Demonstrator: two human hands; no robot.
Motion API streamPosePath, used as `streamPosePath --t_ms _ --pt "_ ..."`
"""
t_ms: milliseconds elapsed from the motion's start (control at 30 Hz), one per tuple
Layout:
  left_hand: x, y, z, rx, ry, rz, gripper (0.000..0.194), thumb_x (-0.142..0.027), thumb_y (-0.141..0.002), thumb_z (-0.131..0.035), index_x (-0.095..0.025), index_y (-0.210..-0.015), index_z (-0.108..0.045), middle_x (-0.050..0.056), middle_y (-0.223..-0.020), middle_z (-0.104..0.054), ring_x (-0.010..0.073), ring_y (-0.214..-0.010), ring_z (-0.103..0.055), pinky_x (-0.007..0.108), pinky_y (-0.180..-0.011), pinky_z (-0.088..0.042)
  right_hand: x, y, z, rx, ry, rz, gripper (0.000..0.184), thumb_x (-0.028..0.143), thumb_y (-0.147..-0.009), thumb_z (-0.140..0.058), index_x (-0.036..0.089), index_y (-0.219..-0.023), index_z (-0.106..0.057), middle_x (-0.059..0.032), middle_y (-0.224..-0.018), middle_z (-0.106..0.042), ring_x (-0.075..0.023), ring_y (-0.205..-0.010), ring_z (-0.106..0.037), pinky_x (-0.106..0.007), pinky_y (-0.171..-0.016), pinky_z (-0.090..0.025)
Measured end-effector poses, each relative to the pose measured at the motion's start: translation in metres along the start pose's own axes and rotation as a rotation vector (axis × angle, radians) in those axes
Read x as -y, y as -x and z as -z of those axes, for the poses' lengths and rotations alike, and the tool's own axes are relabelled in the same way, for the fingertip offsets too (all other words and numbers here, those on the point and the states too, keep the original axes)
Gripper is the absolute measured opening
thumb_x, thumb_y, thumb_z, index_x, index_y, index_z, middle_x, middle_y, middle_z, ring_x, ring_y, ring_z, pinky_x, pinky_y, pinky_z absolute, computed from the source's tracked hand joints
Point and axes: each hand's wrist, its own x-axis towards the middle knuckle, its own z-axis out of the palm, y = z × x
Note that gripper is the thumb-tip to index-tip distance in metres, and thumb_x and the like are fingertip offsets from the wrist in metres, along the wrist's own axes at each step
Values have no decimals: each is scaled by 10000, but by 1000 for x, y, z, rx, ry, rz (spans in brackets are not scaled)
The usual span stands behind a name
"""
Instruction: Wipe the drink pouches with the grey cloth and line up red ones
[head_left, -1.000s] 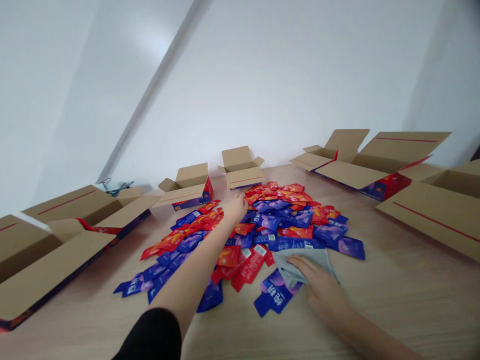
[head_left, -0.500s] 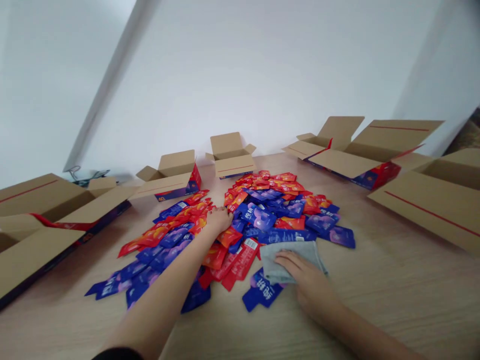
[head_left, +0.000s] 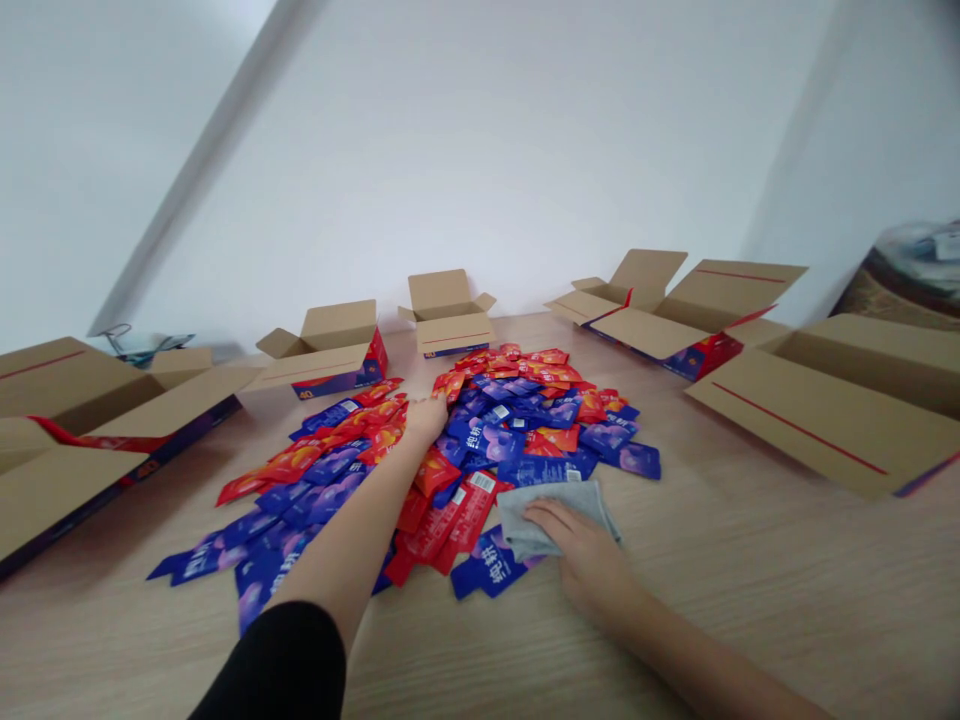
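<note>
A heap of several red and blue packets [head_left: 480, 440] lies spread on the wooden table [head_left: 750, 560]. My left hand [head_left: 426, 420] reaches far into the heap, its fingers curled down among the packets near the middle; whether it holds one is hidden. My right hand [head_left: 585, 555] lies flat, fingers stretched, pressing on a grey cloth [head_left: 544, 510] at the near edge of the heap. A blue packet [head_left: 491, 572] sticks out from under the cloth.
Open cardboard boxes ring the heap: a large one at the left [head_left: 82, 430], two small ones at the back [head_left: 334, 350] [head_left: 448, 315], a large one at back right [head_left: 675, 310] and another at the right [head_left: 847, 400]. A white wall stands behind.
My left hand has drawn back a little toward me through the packets. The view has shifted right and down. My right hand stays on the cloth.
</note>
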Motion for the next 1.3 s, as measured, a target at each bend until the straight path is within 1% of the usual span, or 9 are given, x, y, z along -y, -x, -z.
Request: streamPosePath --t_ms 333,467,533,633,700,800,933,1133,1300 --pt "16 45 56 -141 417 115 277 -321 -949 -542 -134 -1151 -577 74 -1069 -634 185 -909 -637 375 -796 -540 -9 18 21 -7 -19 -73 767 -29 -567 -376 183 -1277 -575 -82 -1327 -597 -219 -1195 -571 -405 -1025 -453" --pt "21 136 78 -67 615 70 331 -110 -946 -286 -83 -979 -614 8 -562 -639 139 -565 -641 239 -602 -514 -14 49 35 -66 -112 -130 745 -11 -580 -369 218 -1253 -590 -60 -1284 -630 -231 -1187 -581 -426 -1005 -471" --pt "19 197 90 -33 712 26 354 -113 -933 -263 -112 -988 -612 -30 -476 -602 130 -495 -628 217 -567 -496 -16 65 42 -66 -139 -155 707 11 -612 -372 223 -1252 -586 -57 -1270 -637 -244 -1179 -587 -438 -999 -475" --pt "20 279 101 -184 941 -164 328 -161 -964 -283 -153 -1119 -572 -61 -477 -593 122 -455 -611 215 -550 -466 -16 85 50 -66 -134 -196 633 59 -678 -391 232 -1259 -571 -56 -1255 -644 -260 -1152 -603 -445 -983 -481" --pt "22 319 93 -202 834 -372 334 -142 -972 -294 -185 -1167 -562 -52 -544 -621 111 -501 -615 232 -639 -472 -14 95 54 -69 -121 -211 604 79 -705 -395 241 -1264 -557 -51 -1248 -645 -258 -1143 -606 -441 -975 -483" --pt "20 359 57 -23 387 -631 320 -150 -967 -396 -239 -1215 -578 12 -752 -677 155 -706 -646 311 -795 -456 -8 106 55 -60 -87 -227 581 91 -719 -401 239 -1261 -545 -55 -1222 -655 -259 -1119 -618 -434 -940 -499" --pt "7 393 21 52 -7 -476 454 -153 -929 -503 -281 -1364 -482 114 -1093 -625 275 -1042 -581 407 -863 -440 12 114 55 -46 -39 -217 532 96 -738 -404 221 -1228 -572 -75 -1169 -680 -268 -1055 -648 -426 -897 -516" --pt "3 416 43 -38 106 -683 410 -173 -984 -395 -204 -1391 -442 112 -1351 -519 266 -1229 -452 422 -990 -359 46 115 54 -80 -5 -301 457 130 -805 -397 211 -1218 -574 -84 -1070 -707 -279 -965 -670 -398 -795 -524" --pt "1 429 26 70 207 -730 461 -282 -986 -377 -143 -1425 -392 80 -1484 -408 267 -1342 -353 420 -1088 -280 48 108 61 -135 1 -355 391 192 -854 -405 195 -1198 -588 -95 -1024 -716 -290 -925 -677 -396 -750 -525"
